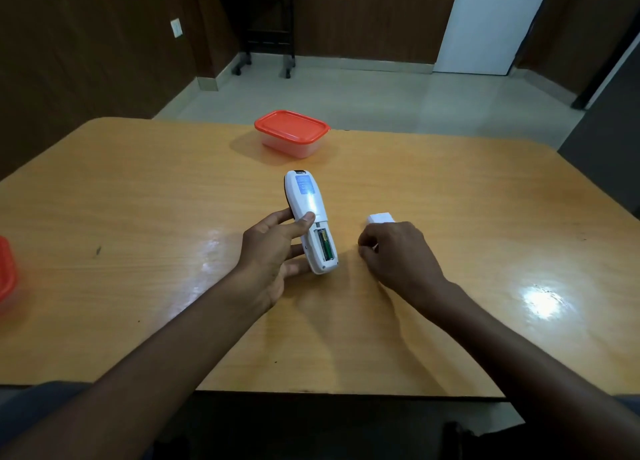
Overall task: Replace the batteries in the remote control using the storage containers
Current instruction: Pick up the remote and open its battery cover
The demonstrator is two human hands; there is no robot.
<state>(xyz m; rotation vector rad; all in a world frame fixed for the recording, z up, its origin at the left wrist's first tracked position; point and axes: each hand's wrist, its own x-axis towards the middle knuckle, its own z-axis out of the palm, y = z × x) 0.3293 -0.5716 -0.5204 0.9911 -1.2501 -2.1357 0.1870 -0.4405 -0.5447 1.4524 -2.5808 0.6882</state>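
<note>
while the left hand (273, 251) cradles the remote control (309, 220) back side up, thumb pressed across its middle and fingers curled underneath, the battery bay (325, 244) faces the camera so the cells can be reached; left grip is closed around the remote body, holding it tilted just off the desk (138, 217). one battery (326, 248) shows in the bay's right slot, the left slot looks empty but hard to be sure. right hand (398, 251) rests knuckles up on the desk just right of the remote, fingers curled down onto a white piece, likely the battery cover (380, 218), parking it out of the way; can't tell if that grip is pinching it or just covering it. lidded red container (292, 132) sits at the far desk edge, well apart, unopened; a second red container (6, 272) pokes in at the left edge. judgement: early, old cells coming out next.
</note>
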